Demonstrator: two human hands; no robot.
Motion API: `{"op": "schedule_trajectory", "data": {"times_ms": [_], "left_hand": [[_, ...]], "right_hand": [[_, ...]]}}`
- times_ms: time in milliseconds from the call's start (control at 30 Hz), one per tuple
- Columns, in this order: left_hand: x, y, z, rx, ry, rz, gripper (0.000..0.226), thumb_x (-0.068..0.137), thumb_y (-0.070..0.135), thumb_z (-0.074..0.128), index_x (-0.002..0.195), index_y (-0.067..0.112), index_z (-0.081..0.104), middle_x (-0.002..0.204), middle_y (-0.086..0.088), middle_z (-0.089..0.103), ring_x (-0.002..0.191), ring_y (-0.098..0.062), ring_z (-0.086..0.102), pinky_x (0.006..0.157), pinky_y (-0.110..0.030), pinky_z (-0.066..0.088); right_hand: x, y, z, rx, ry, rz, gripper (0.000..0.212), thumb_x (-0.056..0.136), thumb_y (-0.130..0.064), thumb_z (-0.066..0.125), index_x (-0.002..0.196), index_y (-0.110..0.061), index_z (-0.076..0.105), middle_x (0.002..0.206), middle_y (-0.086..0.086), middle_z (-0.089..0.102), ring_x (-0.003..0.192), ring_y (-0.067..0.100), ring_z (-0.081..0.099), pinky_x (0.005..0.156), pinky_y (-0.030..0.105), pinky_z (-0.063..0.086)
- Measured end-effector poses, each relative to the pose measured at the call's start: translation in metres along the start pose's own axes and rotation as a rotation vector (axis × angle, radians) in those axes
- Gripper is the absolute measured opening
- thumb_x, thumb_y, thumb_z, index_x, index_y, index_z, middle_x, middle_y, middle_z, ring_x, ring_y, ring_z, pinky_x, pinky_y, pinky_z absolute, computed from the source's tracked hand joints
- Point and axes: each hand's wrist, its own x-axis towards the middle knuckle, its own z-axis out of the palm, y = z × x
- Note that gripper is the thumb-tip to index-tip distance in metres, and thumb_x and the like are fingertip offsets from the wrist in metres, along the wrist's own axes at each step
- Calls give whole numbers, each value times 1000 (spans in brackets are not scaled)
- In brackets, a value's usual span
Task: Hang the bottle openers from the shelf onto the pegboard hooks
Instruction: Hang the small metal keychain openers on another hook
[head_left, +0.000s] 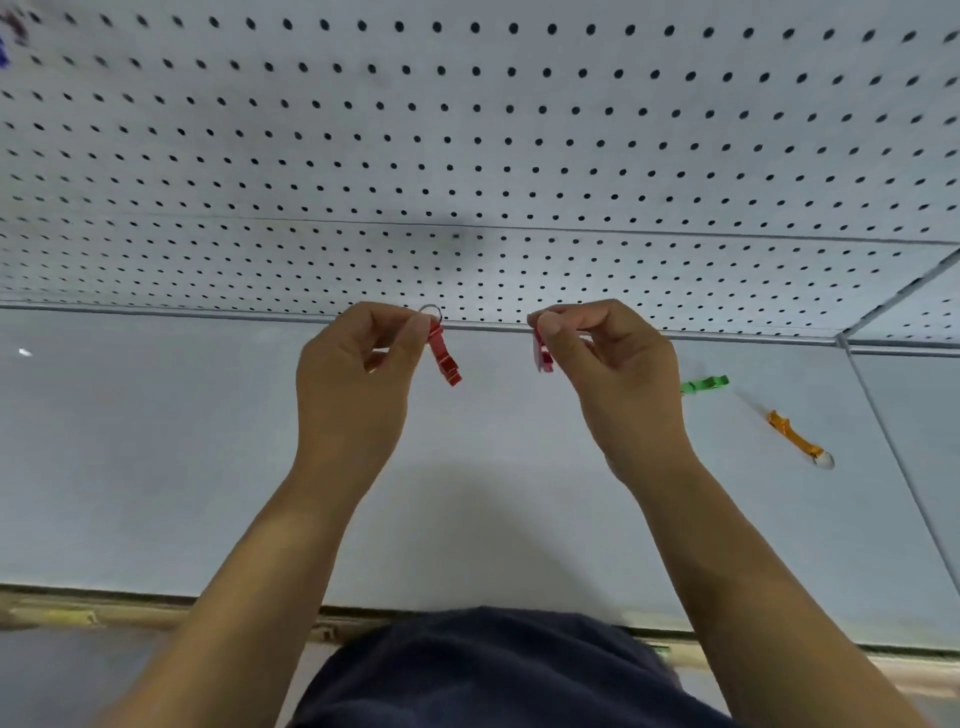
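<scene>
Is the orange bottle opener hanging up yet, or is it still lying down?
Lying down. The orange bottle opener rests flat on the shelf, beside the green bottle opener. No hook holds it.

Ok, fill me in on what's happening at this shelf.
A person is holding up two red bottle openers, one pinched in each hand. The left hand grips a red opener with a metal ring at its top; the right hand grips another red opener, mostly hidden by the fingers. Both are raised just in front of the pegboard, not yet hung. A green opener and an orange opener lie on the shelf to the right.
</scene>
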Motion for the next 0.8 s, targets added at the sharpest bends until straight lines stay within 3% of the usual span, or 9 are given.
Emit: {"op": "schedule_trajectory", "data": {"times_ms": [133,267,367,500,567,667,800], "left_hand": [[-12,12,-63,-110,6,46,9,94,19,70,89,26,73,91,8,79,96,-11,73,93,-31,55],[-21,18,-126,-137,38,107,4,93,20,71,90,23,73,91,8,79,95,-13,74,94,-36,56],[-23,22,-172,-149,68,185,3,92,24,71,90,25,74,91,6,78,96,-16,74,94,-41,57],[-18,24,-229,-153,86,306,6,92,23,71,92,17,74,90,4,78,94,-20,73,90,-40,58],[-13,23,-254,-140,84,383,7,94,22,70,92,16,73,89,2,77,93,-23,73,86,-38,58],[-7,24,-284,-72,101,507,8,94,22,67,93,18,74,86,9,74,90,-20,70,80,-28,56],[-6,24,-303,-93,85,632,5,94,21,68,92,23,72,86,10,73,89,-22,70,80,-37,57]], "right_hand": [[-26,-36,44,74,-18,-119,11,90,-9,74,84,-15,66,81,-9,73,72,16,62,73,15,51],[-47,-60,95,135,-34,-224,24,85,-4,78,92,-18,60,82,2,72,75,30,65,67,35,55],[-58,-76,138,102,-53,-278,27,82,-9,83,95,-22,63,88,11,73,76,33,68,76,43,57],[-72,-100,197,86,-52,-313,21,78,-16,83,90,-21,67,89,0,76,83,18,72,77,27,57],[-79,-108,224,75,-40,-348,19,78,-16,83,88,-22,68,90,-2,77,85,15,73,83,27,56],[-90,-120,257,72,-2,-398,18,77,-20,83,87,-23,69,88,-4,76,84,14,72,82,25,56],[-103,-134,282,92,74,-484,18,73,-27,82,86,-27,70,87,-6,76,83,13,72,77,20,54]]}}
